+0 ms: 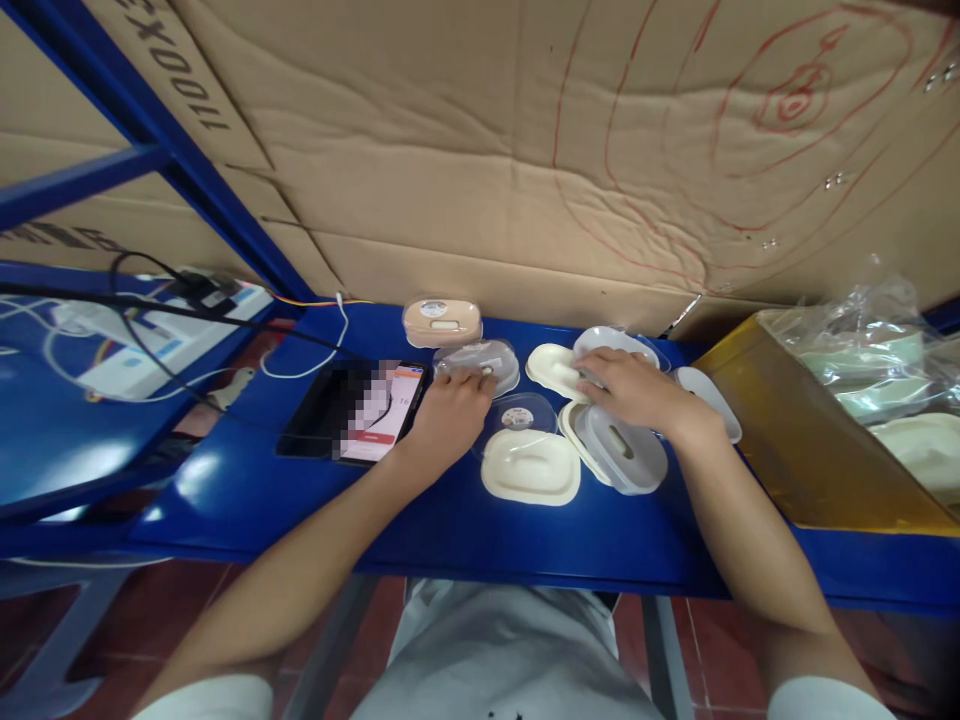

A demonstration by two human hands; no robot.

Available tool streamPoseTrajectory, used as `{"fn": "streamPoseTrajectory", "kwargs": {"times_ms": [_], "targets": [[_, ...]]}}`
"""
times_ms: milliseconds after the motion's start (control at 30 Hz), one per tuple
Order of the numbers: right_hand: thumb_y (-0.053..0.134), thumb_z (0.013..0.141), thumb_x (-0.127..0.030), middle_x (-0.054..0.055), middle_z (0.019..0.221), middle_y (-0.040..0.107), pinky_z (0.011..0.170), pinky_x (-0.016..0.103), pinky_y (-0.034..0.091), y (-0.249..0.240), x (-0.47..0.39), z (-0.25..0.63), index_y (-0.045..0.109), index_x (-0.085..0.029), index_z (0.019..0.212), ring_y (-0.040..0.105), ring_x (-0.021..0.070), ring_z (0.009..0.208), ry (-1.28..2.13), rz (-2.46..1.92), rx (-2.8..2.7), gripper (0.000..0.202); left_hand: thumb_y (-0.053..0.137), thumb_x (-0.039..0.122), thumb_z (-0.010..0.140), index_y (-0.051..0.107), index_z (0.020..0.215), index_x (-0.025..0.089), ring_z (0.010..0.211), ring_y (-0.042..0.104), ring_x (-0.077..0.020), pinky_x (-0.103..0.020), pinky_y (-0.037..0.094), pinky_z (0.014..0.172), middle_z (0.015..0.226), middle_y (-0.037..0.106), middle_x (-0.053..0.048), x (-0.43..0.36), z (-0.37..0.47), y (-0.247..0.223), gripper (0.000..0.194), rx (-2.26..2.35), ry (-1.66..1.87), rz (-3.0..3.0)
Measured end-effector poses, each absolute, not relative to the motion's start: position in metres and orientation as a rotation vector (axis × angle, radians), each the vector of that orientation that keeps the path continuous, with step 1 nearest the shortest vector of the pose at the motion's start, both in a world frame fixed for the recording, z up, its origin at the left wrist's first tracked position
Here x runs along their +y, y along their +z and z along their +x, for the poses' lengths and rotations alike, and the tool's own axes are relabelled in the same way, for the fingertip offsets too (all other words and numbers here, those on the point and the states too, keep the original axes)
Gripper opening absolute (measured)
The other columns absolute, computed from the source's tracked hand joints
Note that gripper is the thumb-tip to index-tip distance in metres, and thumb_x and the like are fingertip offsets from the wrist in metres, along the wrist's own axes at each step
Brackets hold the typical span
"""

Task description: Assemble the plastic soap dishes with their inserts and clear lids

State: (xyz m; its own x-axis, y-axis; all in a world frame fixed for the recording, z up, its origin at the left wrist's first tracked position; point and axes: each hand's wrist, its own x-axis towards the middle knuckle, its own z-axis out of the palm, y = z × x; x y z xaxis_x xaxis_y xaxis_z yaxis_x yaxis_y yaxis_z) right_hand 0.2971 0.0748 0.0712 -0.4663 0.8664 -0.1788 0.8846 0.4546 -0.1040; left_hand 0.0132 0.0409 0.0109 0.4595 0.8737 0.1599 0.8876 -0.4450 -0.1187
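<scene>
My left hand (452, 412) lies on the near side of a clear-and-grey oval box (491, 358), its fingers curled over the box. My right hand (626, 388) reaches over several lids, its fingertips bent at the right end of a cream lid (551, 368) with a raised grip. Behind that hand is a pale grey oval piece (604, 340). Below it, a translucent grey lid (634, 455) with a slot overlaps cream pieces (581, 440). Nearer me sit a cream oval lid (531, 467) and a clear cover (521, 415) with a round label.
A peach box (442, 322) with a label stands at the back. A phone or tablet (382, 410) with a lit screen lies left, near white cables (304, 372). A yellowish bin (795, 440) with bagged pale green parts (862, 370) stands right. Cardboard (450, 150) walls the back.
</scene>
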Motion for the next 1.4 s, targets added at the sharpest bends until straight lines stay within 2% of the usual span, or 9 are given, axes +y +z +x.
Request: {"fn": "streamPoseTrajectory", "kwargs": {"times_ms": [167,300,433,567,667,767,1000,1233,1400], "targets": [[0.049,0.111,-0.034,0.021,0.16,0.058,0.118,0.06,0.045,0.067,0.075,0.297,0.065,-0.018,0.147,0.055,0.041,0.147,-0.176,1.558,2.71,0.042,0.042,0.007,0.106,0.066,0.141,0.008,0.114,0.072,-0.0394,-0.049,0.052,0.093,0.111,0.081,-0.02,0.047,0.012,0.012,0.043,-1.57,-0.222,-2.498],[0.052,0.112,-0.033,0.022,0.161,0.056,0.12,0.055,0.042,0.067,0.071,0.288,0.064,-0.016,0.148,0.054,0.0396,0.148,-0.096,1.505,2.801,0.042,0.036,0.017,0.113,0.064,0.14,0.011,0.111,0.072,-0.0375,-0.048,0.052,0.092,0.111,0.08,-0.02,0.054,0.009,0.007,0.04,-1.611,-0.366,-2.47],[0.05,0.113,-0.026,0.019,0.155,0.064,0.116,0.052,0.044,0.064,0.065,0.269,0.069,-0.016,0.14,0.059,0.0362,0.142,-0.169,1.358,2.922,0.035,0.03,0.026,0.116,0.056,0.144,0.016,0.113,0.073,-0.0327,-0.046,0.055,0.095,0.123,0.077,-0.017,0.059,0.007,0.0,0.039,-1.636,-0.737,-2.506],[0.043,0.114,-0.018,0.019,0.151,0.068,0.116,0.05,0.042,0.051,0.061,0.252,0.073,-0.013,0.133,0.06,0.0337,0.144,-0.289,1.229,2.92,0.036,0.027,0.028,0.117,0.045,0.153,0.017,0.133,0.067,-0.0286,-0.046,0.055,0.11,0.145,0.069,-0.018,0.062,0.006,-0.005,0.041,-1.574,-1.095,-2.56],[0.043,0.114,-0.016,0.019,0.15,0.069,0.115,0.049,0.042,0.042,0.059,0.246,0.073,-0.014,0.134,0.061,0.0328,0.143,-0.347,1.2,2.884,0.037,0.032,0.03,0.117,0.047,0.153,0.018,0.137,0.065,-0.0301,-0.05,0.053,0.115,0.149,0.067,-0.018,0.064,0.006,-0.006,0.04,-1.504,-1.242,-2.604],[0.044,0.114,-0.02,0.019,0.146,0.072,0.111,0.049,0.043,0.04,0.057,0.246,0.074,-0.015,0.133,0.065,0.0331,0.138,-0.373,1.211,2.863,0.035,0.038,0.028,0.116,0.051,0.151,0.02,0.136,0.065,-0.0305,-0.052,0.053,0.116,0.144,0.068,-0.016,0.065,0.006,-0.009,0.038,-1.417,-1.228,-2.67],[0.049,0.112,-0.022,0.014,0.129,0.078,0.104,0.043,0.048,0.056,0.063,0.264,0.076,-0.02,0.119,0.071,0.0299,0.123,-0.445,1.22,2.845,0.028,0.038,0.005,0.106,0.059,0.144,0.023,0.137,0.063,-0.0252,-0.047,0.054,0.119,0.141,0.065,-0.013,0.064,0.006,-0.011,0.046,-1.279,-1.269,-2.751],[0.046,0.112,-0.031,0.013,0.152,0.07,0.119,0.053,0.047,0.073,0.08,0.315,0.069,-0.022,0.143,0.064,0.0359,0.143,-0.407,1.524,2.719,0.04,0.039,0.005,0.103,0.063,0.138,0.02,0.134,0.064,-0.0269,-0.048,0.052,0.12,0.138,0.068,-0.014,0.07,-0.004,-0.001,0.046,-1.386,-1.223,-2.599],[0.044,0.112,-0.043,0.011,0.15,0.072,0.117,0.051,0.053,0.095,0.081,0.346,0.069,-0.024,0.146,0.069,0.0364,0.138,-0.452,1.695,2.662,0.046,0.042,0.007,0.099,0.064,0.141,0.019,0.144,0.057,-0.0322,-0.053,0.047,0.124,0.151,0.062,-0.017,0.086,-0.018,0.005,0.049,-1.69,-1.008,-2.411]]}}
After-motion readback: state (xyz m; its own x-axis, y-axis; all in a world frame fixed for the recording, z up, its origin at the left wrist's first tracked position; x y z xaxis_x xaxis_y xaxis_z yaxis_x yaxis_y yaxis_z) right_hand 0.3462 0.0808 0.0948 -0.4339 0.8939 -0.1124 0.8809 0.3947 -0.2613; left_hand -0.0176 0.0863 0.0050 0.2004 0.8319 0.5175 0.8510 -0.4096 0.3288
